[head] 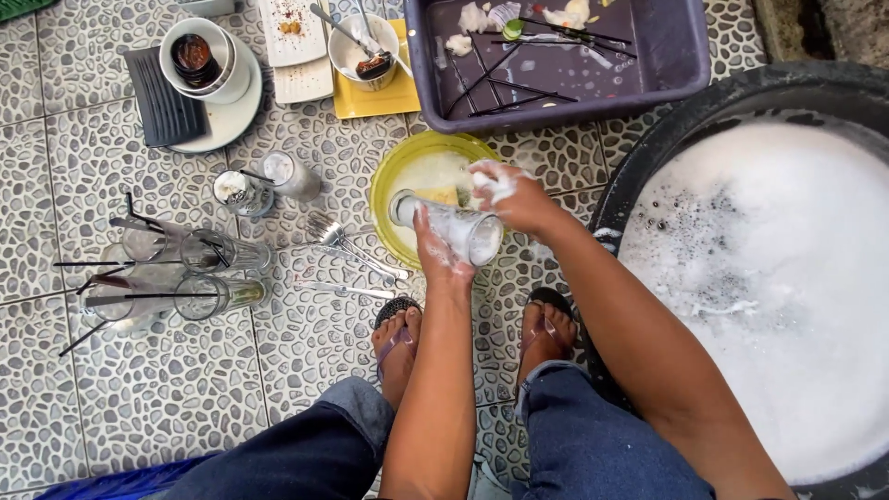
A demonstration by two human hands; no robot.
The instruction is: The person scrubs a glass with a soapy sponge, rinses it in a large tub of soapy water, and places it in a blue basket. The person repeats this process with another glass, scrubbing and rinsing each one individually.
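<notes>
Glass tumbler [451,225], soapy, was held sideways over a yellow bowl [398,171] so suds dripped in. It was gripped by the left hand [437,259], fingers wrapped; the lathered right hand [512,196] was curled at its rim. Forks [344,248] lay left, a foaming black tub [741,102] crowded the right.

Clear, wet, glossy glass [454,230] between soapy fingers [428,243], slick with foam. Just beyond the fingertips, smooth yellow plastic bowl [394,171]. Left of the fingers, shiny metal forks [343,243] on rough, matt pebble-patterned floor [167,370]. Right of the fingers, dull black tub [667,130] full of frothy white suds.
</notes>
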